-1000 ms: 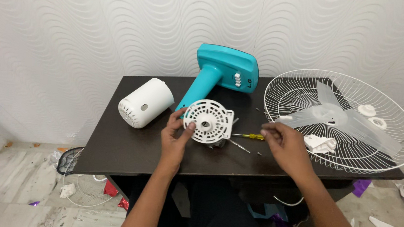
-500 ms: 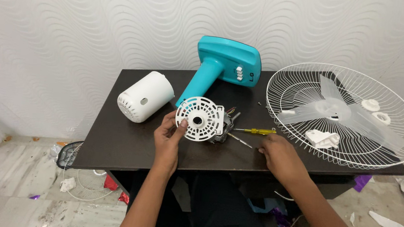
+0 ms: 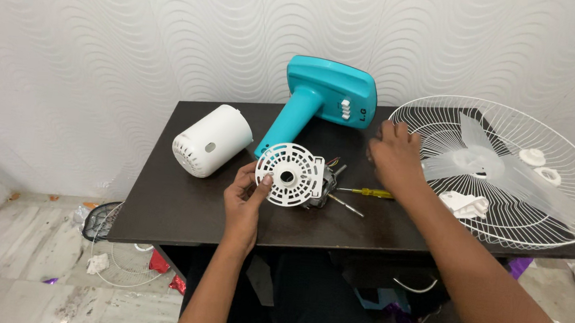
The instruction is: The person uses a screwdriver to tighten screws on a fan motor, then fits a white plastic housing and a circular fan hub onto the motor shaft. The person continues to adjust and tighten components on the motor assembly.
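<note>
My left hand [image 3: 247, 200] grips the left rim of a round white slotted motor cover [image 3: 291, 176], which sits on the fan motor with coloured wires on the dark table [image 3: 178, 204]. My right hand [image 3: 393, 158] hovers farther back, fingers spread, holding nothing, between the teal fan stand [image 3: 321, 101] and the white wire guard [image 3: 511, 169]. A yellow-handled screwdriver [image 3: 367, 192] lies just in front of my right hand, and a thin metal rod [image 3: 346, 205] lies beside it.
A white cylindrical motor housing [image 3: 211, 140] lies at the table's left. Clear fan blades [image 3: 484, 163] and small white plastic parts [image 3: 465, 204] rest in the guard. Another wire guard [image 3: 108, 235] and scraps lie on the floor at the left.
My right hand has lifted from the table's front by the screwdriver and moved back toward the teal stand. My left hand still holds the white cover.
</note>
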